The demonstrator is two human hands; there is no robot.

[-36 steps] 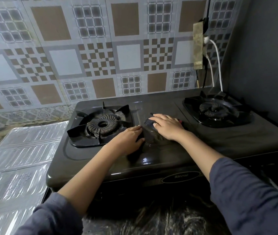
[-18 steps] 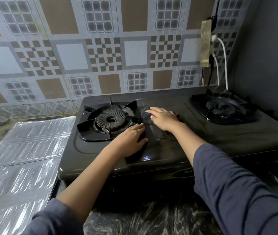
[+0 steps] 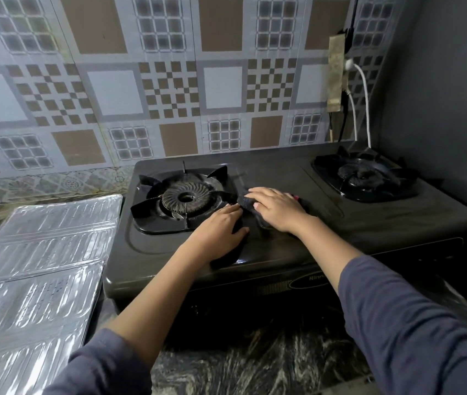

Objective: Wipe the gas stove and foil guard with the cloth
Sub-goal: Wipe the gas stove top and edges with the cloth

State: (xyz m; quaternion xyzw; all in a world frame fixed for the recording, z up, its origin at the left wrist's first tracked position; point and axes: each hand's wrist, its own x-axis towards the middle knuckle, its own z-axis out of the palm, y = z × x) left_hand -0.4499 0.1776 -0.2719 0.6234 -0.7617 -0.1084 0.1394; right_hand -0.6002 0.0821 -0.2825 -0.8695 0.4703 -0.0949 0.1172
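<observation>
You can read one piece of lettering only: on the front panel of the gas stove (image 3: 369,223), a dark oval badge (image 3: 310,281) carries pale letters that start "Rinn". Your right forearm covers the rest of the word, so you cannot tell how it ends. Left of the badge there is a strip of fine markings (image 3: 273,288), too small to make out. No other text, number or sign is legible.
</observation>
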